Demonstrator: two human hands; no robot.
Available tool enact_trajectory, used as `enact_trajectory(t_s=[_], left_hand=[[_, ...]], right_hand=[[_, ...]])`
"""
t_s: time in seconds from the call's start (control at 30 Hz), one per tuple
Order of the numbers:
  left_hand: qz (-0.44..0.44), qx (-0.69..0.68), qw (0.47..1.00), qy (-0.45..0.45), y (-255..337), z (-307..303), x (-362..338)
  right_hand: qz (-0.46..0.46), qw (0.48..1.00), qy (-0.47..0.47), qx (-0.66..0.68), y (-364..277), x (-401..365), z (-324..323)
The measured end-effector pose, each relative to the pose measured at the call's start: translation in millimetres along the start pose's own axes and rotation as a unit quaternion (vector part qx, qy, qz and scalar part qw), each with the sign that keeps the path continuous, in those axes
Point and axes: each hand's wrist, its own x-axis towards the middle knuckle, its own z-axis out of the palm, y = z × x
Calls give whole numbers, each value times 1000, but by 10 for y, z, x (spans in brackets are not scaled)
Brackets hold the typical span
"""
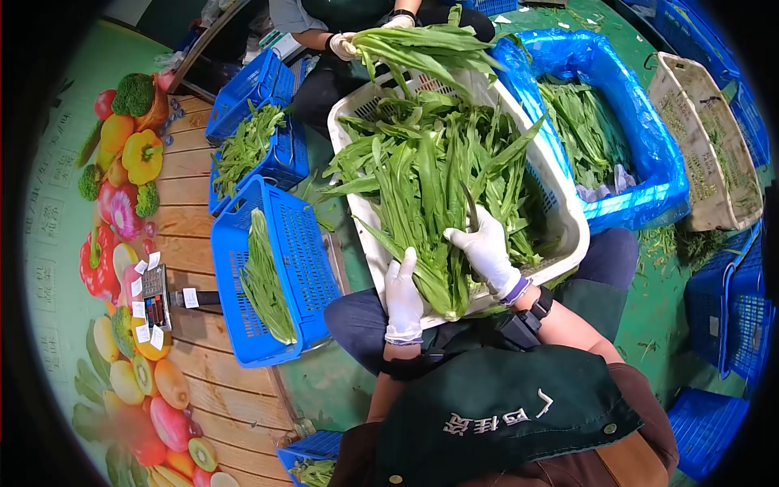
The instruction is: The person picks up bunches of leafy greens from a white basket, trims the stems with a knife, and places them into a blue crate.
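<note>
A bunch of long-leaf lettuce [438, 235] lies over the near edge of a white crate [367, 261], its pale stem ends toward me. My left hand [403, 296], in a white glove, is at the bunch's left side, thumb up against the stems; its other fingers are partly hidden by the leaves. My right hand [488, 253], also gloved, is closed at the right side, thumb pointing left across the stems. From it a thin, dark, curved blade like a knife's [470, 204] sticks up. More loose lettuce [503, 174] fills the crate under the bunch.
Across the crate, another person's gloved hands [345, 46] hold a lettuce bunch [426, 47]. To the right stands a crate lined with blue plastic [645, 154], holding greens. Blue baskets [230, 280] with lettuce stand left, beside a wooden slatted surface [191, 235] and a small scale display [154, 296].
</note>
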Motion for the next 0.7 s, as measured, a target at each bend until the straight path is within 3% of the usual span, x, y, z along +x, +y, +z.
enact_trajectory(t_s=[0.07, 0.13, 0.2, 0.37, 0.43, 0.5, 0.53, 0.57, 0.63, 0.7], left_hand=[[7, 22, 1000, -6, -40, -13, 22], [13, 45, 999, -9, -80, -65, 46], [31, 142, 989, 0, -82, -84, 58], [7, 116, 993, 0, -39, -99, 69], [-15, 35, 999, -4, -59, -155, 135], [-27, -34, 999, -16, -10, -212, 168], [-40, -103, 994, -29, 36, -225, 178], [-71, -163, 983, -44, 79, -234, 189], [-173, -289, 933, -127, 120, -384, 221], [-147, -308, 932, -119, -58, -555, 362]], right_hand=[[-11, 999, 9, -39, 42, 42, -34], [109, 991, -8, 76, 4, 73, -44], [114, 990, -12, 79, 56, 85, -54], [162, 985, -35, 51, 134, 157, -157], [176, 980, -87, 29, 152, 162, -203], [-24, 993, -18, -110, 207, 132, -201], [9, 994, -22, -102, 96, 82, -266], [-20, 994, 0, -103, 158, 58, -307], [-17, 973, -38, -229, 54, -44, -374], [-25, 968, -138, -206, 62, -180, -356]])
